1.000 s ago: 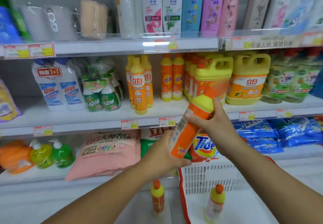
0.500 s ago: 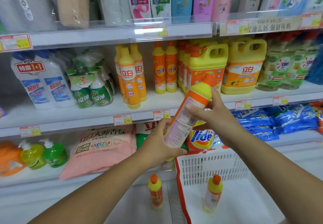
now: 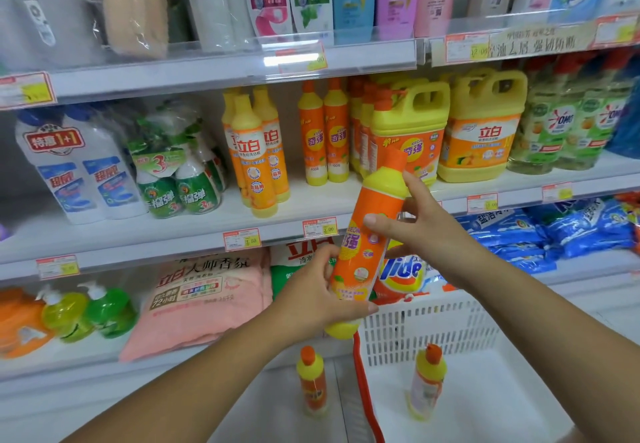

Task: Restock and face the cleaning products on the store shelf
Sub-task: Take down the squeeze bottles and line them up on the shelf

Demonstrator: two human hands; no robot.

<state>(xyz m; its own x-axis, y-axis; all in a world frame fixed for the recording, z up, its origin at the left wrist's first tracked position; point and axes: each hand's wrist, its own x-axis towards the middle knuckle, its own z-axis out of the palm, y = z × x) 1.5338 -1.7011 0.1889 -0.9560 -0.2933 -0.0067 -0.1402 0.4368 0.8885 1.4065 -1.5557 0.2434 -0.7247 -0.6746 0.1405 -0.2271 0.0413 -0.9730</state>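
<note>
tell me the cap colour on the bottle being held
The bottle has an orange cap; head view.

Shop, stocked shelves (image 3: 207,75), price tags (image 3: 241,239)

White tiered shelving (image 3: 194,226) stands above a pale floor (image 3: 273,416).

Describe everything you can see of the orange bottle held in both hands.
The orange bottle looks like smooth plastic: an orange printed wrap with a yellow badge, a yellow shoulder, a yellow base and a tapered orange cap. It is held in the air, tilted with the cap up and to the right, in front of the shelves and above the white basket. The left hand grips its lower body; the right hand holds its upper body, thumb across the label.
</note>
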